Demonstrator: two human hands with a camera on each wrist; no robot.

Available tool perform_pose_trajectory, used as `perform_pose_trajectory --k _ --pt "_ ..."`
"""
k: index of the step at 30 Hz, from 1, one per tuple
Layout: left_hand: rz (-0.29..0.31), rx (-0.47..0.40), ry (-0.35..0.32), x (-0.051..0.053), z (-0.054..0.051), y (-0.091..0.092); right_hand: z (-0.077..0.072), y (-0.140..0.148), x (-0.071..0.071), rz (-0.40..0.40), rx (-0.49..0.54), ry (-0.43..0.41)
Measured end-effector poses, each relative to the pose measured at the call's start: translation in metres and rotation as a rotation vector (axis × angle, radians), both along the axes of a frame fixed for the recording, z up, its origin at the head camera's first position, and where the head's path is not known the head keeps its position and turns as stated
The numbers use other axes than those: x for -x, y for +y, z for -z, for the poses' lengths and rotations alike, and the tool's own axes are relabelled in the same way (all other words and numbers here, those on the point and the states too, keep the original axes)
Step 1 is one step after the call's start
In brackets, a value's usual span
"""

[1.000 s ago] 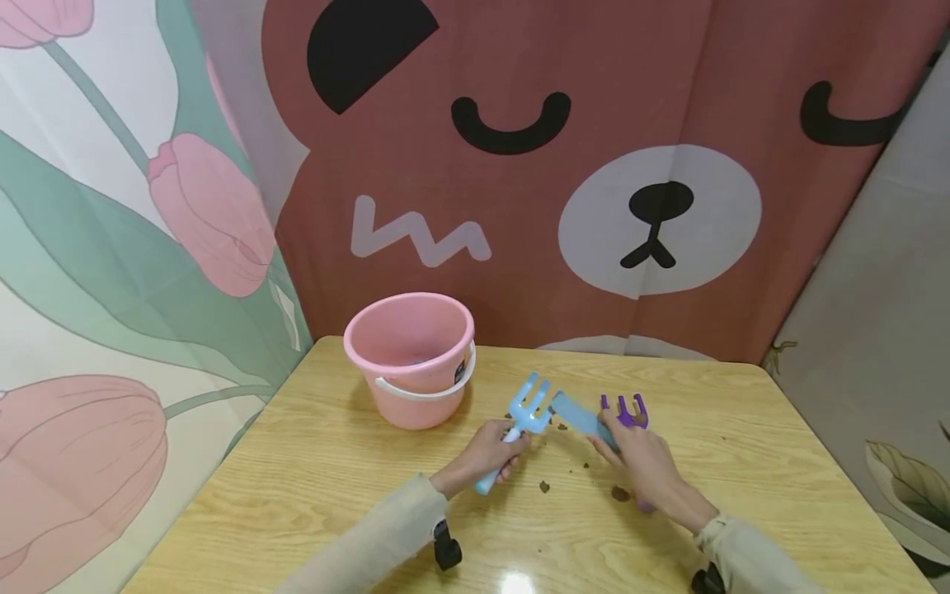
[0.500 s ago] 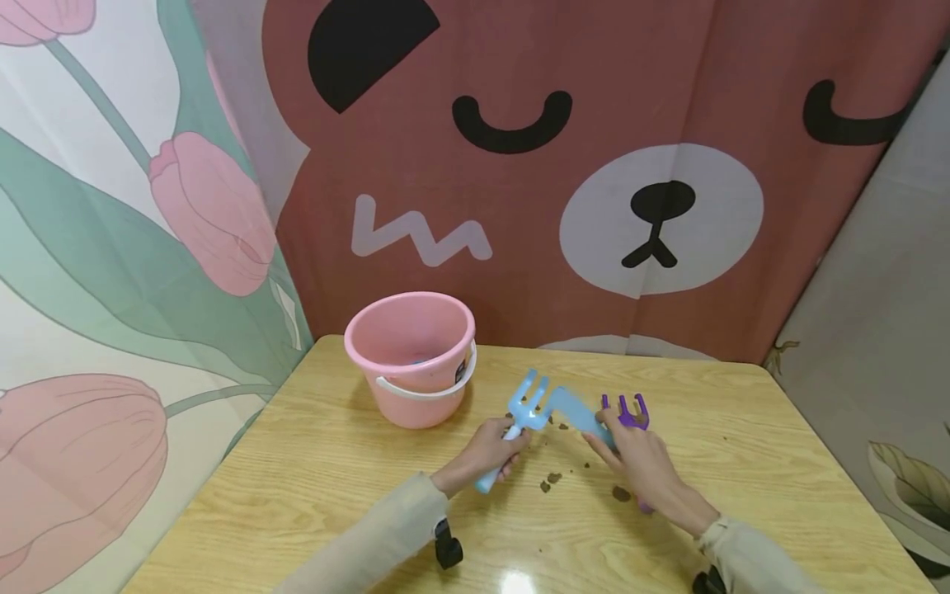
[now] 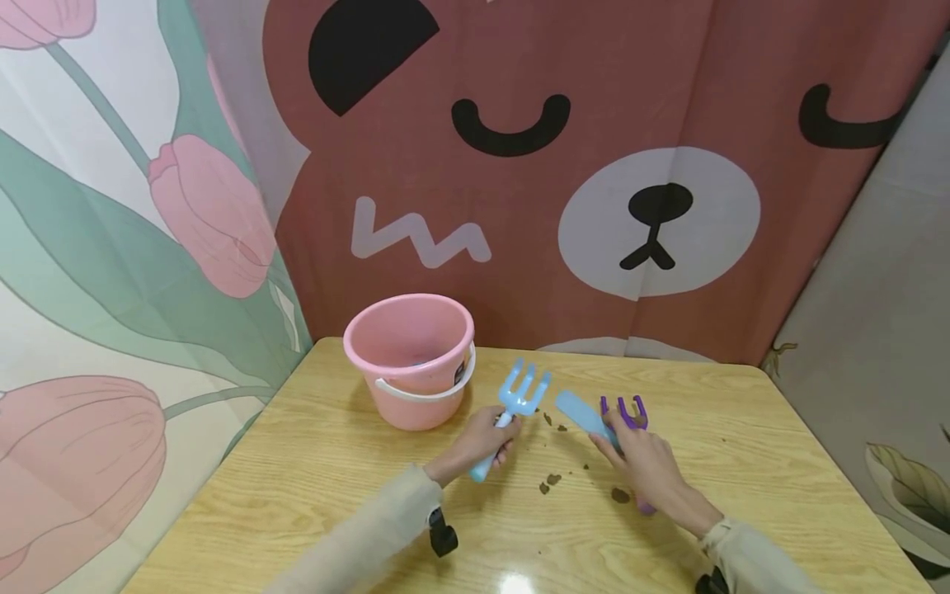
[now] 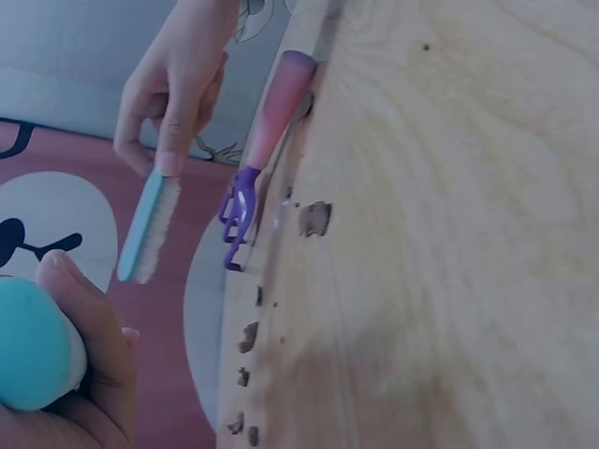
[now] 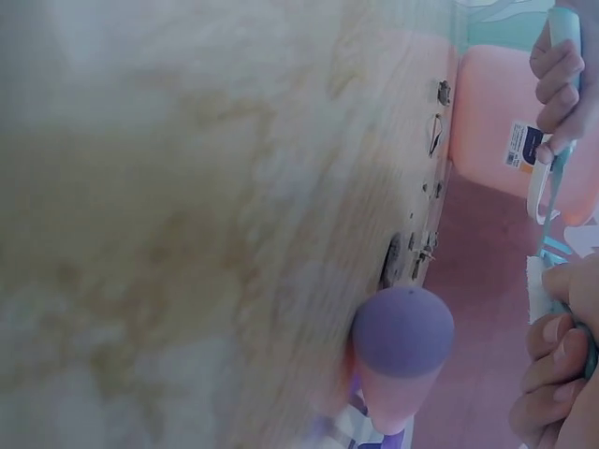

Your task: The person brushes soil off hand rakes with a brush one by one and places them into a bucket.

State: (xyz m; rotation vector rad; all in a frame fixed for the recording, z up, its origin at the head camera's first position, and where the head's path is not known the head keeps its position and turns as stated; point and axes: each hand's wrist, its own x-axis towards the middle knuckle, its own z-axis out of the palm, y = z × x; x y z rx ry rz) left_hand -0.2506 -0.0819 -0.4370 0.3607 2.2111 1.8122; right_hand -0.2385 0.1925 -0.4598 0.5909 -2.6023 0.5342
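Observation:
My left hand (image 3: 478, 441) grips the handle of a light blue toy garden fork (image 3: 523, 398), its tines pointing away above the table. In my right hand (image 3: 653, 470) is a brush (image 3: 582, 412) with a blue back; the left wrist view shows its white bristles (image 4: 159, 229). Fork and brush are apart, tip near tip. Below the right hand lies a second garden fork (image 4: 276, 117) with purple tines and a pink handle, partly hidden in the head view. Brown crumbs (image 3: 553, 479) are scattered on the table between and beneath the hands.
A pink bucket (image 3: 416, 400) with a white handle stands at the back left of the wooden table (image 3: 742, 495). Something blue is just visible inside it. A bear-print curtain (image 3: 512, 198) hangs right behind the table's far edge.
My left hand has moved the blue fork slightly left and away from me, off the brush tip. More crumbs have appeared on the table in front. The right hand has hardly moved.

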Motion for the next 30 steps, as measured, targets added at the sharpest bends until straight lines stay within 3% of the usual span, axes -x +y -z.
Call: perform_pose_trajectory --k 8,16,24,30 --pt "-0.004 -0.006 0.000 0.008 -0.011 -0.002 0.002 0.000 -0.001 0.001 -0.003 -0.009" --pt "-0.018 -0.071 0.000 0.012 -0.034 -0.002 0.004 0.001 -0.003 -0.007 -0.004 -0.042" --pt "-0.019 0.064 0.065 0.014 -0.054 -0.002 0.004 0.001 -0.003 -0.011 0.002 -0.065" --pt "-0.059 0.073 0.085 0.018 -0.069 -0.002 0.003 0.001 -0.003 -0.020 -0.001 -0.049"
